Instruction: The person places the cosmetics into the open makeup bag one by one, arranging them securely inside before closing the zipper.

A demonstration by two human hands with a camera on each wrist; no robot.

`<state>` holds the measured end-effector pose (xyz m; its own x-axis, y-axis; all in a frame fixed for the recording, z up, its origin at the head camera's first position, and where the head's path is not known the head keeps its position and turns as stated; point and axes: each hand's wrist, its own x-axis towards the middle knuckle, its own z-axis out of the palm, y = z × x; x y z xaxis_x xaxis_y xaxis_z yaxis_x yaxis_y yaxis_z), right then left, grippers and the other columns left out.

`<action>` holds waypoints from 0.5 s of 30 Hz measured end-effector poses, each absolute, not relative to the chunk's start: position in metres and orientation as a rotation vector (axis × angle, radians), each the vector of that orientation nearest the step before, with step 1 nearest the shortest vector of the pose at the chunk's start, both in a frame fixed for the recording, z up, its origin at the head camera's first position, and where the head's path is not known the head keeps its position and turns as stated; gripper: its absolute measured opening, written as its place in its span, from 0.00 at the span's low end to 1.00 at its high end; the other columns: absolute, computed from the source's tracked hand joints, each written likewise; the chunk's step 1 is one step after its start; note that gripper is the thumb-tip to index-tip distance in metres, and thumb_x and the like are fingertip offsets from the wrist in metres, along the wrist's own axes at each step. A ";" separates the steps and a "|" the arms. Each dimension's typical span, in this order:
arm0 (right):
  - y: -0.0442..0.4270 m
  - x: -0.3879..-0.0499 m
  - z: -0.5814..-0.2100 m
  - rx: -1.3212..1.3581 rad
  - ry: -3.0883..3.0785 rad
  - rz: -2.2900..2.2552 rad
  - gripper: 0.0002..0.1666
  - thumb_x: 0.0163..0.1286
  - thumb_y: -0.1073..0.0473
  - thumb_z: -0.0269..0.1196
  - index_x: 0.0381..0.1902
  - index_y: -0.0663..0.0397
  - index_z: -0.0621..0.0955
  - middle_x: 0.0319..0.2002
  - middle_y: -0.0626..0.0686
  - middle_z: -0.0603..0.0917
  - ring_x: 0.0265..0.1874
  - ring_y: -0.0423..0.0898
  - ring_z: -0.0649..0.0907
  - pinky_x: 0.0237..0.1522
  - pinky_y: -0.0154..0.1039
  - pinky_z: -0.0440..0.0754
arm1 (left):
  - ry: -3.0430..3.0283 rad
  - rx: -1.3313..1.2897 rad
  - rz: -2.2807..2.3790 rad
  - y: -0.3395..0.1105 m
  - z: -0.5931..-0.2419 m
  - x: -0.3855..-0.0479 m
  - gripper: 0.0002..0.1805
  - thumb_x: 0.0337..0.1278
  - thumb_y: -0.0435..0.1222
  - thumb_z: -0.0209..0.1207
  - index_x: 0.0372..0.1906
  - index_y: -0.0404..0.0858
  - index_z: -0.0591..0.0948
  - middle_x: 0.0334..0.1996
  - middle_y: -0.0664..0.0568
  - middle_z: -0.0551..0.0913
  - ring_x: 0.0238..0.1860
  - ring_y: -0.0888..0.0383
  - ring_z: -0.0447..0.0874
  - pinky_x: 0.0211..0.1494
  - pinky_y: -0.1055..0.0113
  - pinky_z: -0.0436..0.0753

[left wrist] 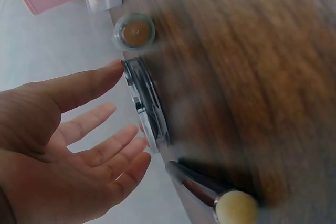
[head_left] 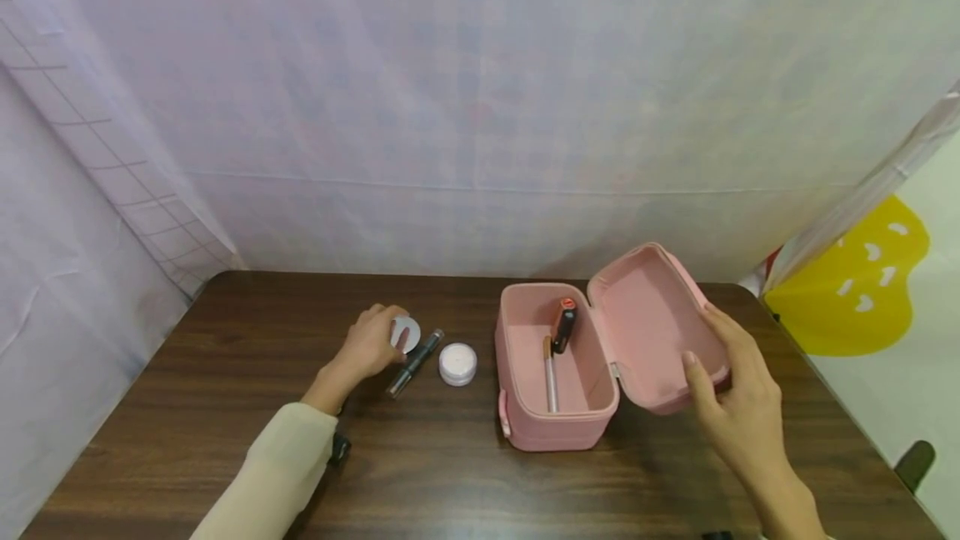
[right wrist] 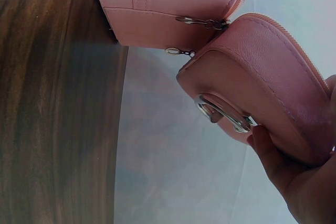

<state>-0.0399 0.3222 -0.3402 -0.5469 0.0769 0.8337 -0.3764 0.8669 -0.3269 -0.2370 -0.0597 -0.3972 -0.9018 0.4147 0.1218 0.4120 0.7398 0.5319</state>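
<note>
In the head view my left hand (head_left: 371,344) is over a round, shiny silver compact (head_left: 406,333) on the table. The left wrist view shows the thumb on one edge of the compact (left wrist: 143,103) and fingertips at the opposite edge. A dark slim tube (head_left: 415,365) lies just right of that hand, and a white-lidded round jar (head_left: 457,363) stands beyond it. My right hand (head_left: 742,390) grips the raised lid (head_left: 652,332) of a pink cosmetic case (head_left: 557,432). Inside the case are a black tube with a red end (head_left: 565,327) and a slim stick (head_left: 551,377).
A makeup brush (left wrist: 236,206) with pale bristles lies near the compact in the left wrist view. The dark wooden table (head_left: 420,473) ends at a hanging pale cloth (head_left: 480,107). A yellow shape (head_left: 855,282) is off to the right.
</note>
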 end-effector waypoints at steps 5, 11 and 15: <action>0.323 -0.040 -0.341 0.217 -2.069 0.588 0.29 0.62 0.57 0.60 0.60 0.64 0.74 0.60 0.61 0.75 0.60 0.45 0.72 0.60 0.25 0.62 | 2.929 0.664 0.874 -0.059 -0.398 -0.241 0.35 0.34 0.31 0.75 0.56 0.34 0.77 0.55 0.35 0.73 0.56 0.38 0.69 0.53 0.41 0.70; 0.323 -0.040 -0.340 0.229 -2.061 0.581 0.29 0.63 0.57 0.60 0.60 0.65 0.74 0.60 0.62 0.75 0.60 0.45 0.72 0.60 0.25 0.63 | 2.917 0.641 0.835 -0.059 -0.400 -0.244 0.37 0.34 0.34 0.76 0.57 0.35 0.76 0.57 0.35 0.73 0.57 0.38 0.68 0.52 0.41 0.69; 0.323 -0.040 -0.341 0.223 -2.069 0.584 0.29 0.63 0.57 0.60 0.60 0.64 0.74 0.60 0.61 0.75 0.60 0.44 0.72 0.59 0.24 0.63 | 2.904 0.636 0.821 -0.059 -0.403 -0.246 0.39 0.33 0.34 0.76 0.59 0.35 0.74 0.58 0.35 0.71 0.58 0.37 0.67 0.54 0.41 0.68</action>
